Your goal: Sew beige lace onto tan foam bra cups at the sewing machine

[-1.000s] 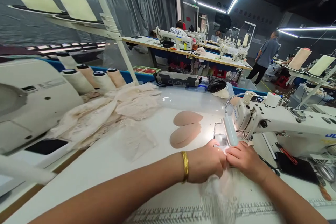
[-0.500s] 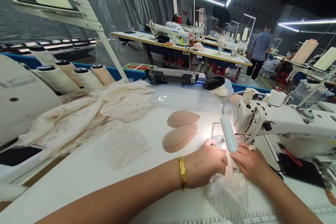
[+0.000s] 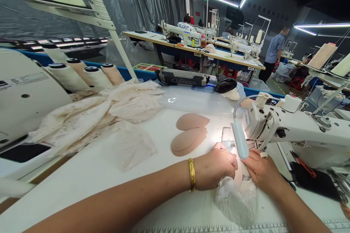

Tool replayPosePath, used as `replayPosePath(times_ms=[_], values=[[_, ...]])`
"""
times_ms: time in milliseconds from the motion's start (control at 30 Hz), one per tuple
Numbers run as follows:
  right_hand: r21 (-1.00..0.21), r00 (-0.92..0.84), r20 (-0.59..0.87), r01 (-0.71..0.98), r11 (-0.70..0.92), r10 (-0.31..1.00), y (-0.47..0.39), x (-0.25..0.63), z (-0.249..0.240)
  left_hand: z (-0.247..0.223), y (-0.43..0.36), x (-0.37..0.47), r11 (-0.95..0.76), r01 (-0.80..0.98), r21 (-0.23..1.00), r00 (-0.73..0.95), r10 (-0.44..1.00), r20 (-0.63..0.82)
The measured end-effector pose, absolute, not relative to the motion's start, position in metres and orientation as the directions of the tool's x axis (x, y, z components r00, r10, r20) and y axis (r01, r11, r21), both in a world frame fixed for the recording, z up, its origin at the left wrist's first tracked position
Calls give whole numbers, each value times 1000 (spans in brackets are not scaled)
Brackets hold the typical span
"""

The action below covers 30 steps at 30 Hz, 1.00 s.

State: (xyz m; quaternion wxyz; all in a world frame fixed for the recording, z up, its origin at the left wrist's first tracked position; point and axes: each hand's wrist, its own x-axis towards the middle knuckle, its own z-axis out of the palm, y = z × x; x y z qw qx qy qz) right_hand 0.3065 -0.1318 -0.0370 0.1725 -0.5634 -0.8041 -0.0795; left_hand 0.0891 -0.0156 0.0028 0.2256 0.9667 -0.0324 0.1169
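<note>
Cloth (image 3: pixel 237 202) — gripped in curled left hand (image 3: pixel 214 167), pressed under nearly flat right hand (image 3: pixel 261 170) — maybe to stay smooth by sewing machine (image 3: pixel 306 127).

Through my remote feed, I saw a broad, shiny gold bangle (image 3: pixel 191 174) circling the left wrist (image 3: pixel 197 174); both forearms (image 3: pixel 147 193) were bare.

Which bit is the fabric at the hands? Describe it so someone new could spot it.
On the right is a white sewing machine with a pale-blue lamp. Below that lamp, by the left hand and right hand, is the sheer white fabric. Unlike the cream lace pile to the left, it is a small bunch by a smooth pink piece.
</note>
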Motion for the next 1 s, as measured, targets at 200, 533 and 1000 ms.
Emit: replayPosePath(times_ms=[200, 533, 1000], values=[[-79, -310, 412, 925, 373, 857, -131, 307, -40, 0, -10, 89, -894, -76, 442, 983, 7, 183], [-102, -273, 424, 933, 345, 864, -127, 313, -44, 6, 11, 95, -925, -43, 378, 991, 8, 131], [-55, -314, 384, 931, 361, 868, -132, 315, -39, 9, 10, 91, -976, -73, 207, 989, -43, 144]])
